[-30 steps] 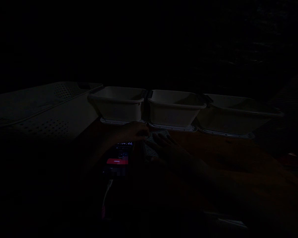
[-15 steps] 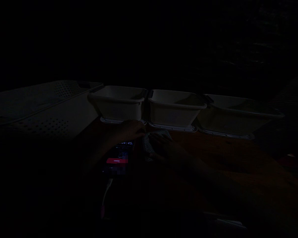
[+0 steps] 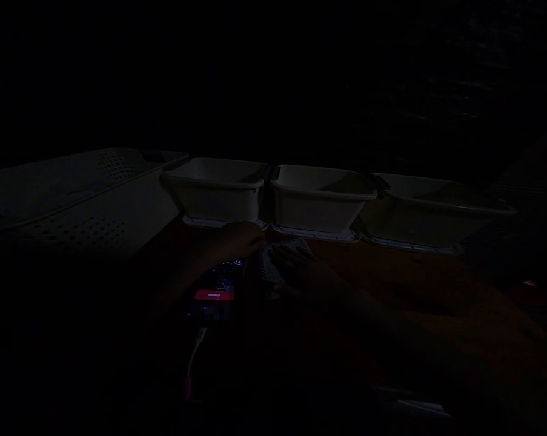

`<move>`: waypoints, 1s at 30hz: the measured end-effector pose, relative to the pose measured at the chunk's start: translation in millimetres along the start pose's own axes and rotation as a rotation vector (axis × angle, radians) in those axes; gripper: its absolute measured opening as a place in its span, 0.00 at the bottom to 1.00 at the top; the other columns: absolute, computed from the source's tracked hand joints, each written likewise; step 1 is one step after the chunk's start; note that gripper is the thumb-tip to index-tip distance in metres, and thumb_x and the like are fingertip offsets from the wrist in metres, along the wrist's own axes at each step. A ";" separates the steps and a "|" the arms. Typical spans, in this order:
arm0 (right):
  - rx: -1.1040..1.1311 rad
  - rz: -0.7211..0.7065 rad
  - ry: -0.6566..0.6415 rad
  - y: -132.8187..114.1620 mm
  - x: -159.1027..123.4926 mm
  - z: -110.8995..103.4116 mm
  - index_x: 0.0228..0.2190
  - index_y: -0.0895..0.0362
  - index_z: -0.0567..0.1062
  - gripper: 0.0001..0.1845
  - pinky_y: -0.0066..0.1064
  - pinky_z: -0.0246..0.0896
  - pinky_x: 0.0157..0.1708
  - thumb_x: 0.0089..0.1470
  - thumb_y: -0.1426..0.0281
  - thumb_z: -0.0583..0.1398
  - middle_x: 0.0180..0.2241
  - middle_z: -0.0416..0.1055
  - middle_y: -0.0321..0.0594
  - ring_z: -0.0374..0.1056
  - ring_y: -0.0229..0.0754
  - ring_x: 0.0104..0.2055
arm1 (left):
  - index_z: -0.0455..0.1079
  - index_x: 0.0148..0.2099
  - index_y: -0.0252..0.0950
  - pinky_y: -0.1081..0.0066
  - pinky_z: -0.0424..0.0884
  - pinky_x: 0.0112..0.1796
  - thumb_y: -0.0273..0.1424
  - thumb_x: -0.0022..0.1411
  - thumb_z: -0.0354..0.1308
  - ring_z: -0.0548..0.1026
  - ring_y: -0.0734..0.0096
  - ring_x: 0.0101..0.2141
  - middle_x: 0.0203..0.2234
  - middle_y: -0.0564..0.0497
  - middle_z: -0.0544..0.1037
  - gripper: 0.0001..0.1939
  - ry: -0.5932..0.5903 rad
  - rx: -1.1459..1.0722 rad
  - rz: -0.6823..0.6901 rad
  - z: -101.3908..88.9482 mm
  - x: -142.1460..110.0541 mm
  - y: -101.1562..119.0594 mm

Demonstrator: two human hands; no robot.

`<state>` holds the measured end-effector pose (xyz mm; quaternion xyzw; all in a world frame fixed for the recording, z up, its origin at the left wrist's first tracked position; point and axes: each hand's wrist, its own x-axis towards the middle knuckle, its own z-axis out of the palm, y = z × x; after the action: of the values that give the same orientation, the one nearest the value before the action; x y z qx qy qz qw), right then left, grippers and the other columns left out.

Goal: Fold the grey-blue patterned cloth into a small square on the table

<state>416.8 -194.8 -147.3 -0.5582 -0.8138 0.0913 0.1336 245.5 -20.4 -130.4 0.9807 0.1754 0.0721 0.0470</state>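
Observation:
The scene is very dark. A folded, light-patterned cloth (image 3: 269, 266) lies on the brown wooden table. My right hand (image 3: 295, 266) rests flat on this cloth, its fingers stretched out towards the far left. At the cloth's far left corner is my left hand (image 3: 243, 237), bent over with the fingertips pointing down; shadow hides whether they pinch the edge. Below my left wrist sits a lit phone (image 3: 214, 295) showing a clock and a red bar, partly covered by the forearm.
Three pale plastic bins (image 3: 223, 197) stand in a row along the back, on whitish bases. To the left is a large pale basket (image 3: 141, 212) with holes in its side. A white cable (image 3: 195, 351) runs from the phone towards me. Some pale flat item (image 3: 423, 407) shows at the lower right.
Hardly anything differs. The view has shifted very slightly, and both hands stay in nearly the same place at the cloth.

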 end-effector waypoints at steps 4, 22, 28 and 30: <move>0.038 0.004 0.042 -6.4 -3.2 -6.3 0.67 0.60 0.54 0.36 0.50 0.46 0.65 0.65 0.54 0.50 0.68 0.47 0.51 0.46 0.52 0.69 | 0.76 0.43 0.36 0.72 0.64 0.33 0.39 0.66 0.55 0.77 0.65 0.36 0.37 0.48 0.79 0.14 -0.027 -0.046 -0.024 0.7 1.1 -0.8; -0.193 0.130 0.080 12.0 -3.2 13.5 0.66 0.71 0.53 0.50 0.51 0.33 0.68 0.60 0.42 0.45 0.68 0.42 0.59 0.33 0.56 0.71 | 0.76 0.45 0.36 0.73 0.65 0.36 0.40 0.65 0.57 0.76 0.66 0.38 0.38 0.47 0.79 0.15 -0.050 -0.056 -0.043 -0.5 1.5 3.4; -0.195 0.094 0.054 7.3 -2.8 12.1 0.65 0.73 0.53 0.51 0.50 0.37 0.68 0.60 0.42 0.47 0.68 0.42 0.62 0.37 0.58 0.71 | 0.76 0.44 0.36 0.71 0.63 0.35 0.41 0.65 0.56 0.75 0.66 0.37 0.38 0.47 0.79 0.15 -0.044 -0.054 -0.024 2.6 2.3 0.7; -0.171 0.078 0.019 4.7 -1.8 12.4 0.66 0.73 0.51 0.52 0.51 0.38 0.68 0.59 0.41 0.47 0.68 0.40 0.62 0.36 0.59 0.71 | 0.75 0.43 0.35 0.71 0.63 0.34 0.41 0.64 0.56 0.75 0.66 0.37 0.37 0.47 0.78 0.15 -0.041 -0.064 -0.023 3.9 2.7 -0.6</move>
<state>417.7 -194.8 -160.7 -0.5996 -0.7950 0.0214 0.0895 248.4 -19.2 -133.9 0.9779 0.1831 0.0570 0.0830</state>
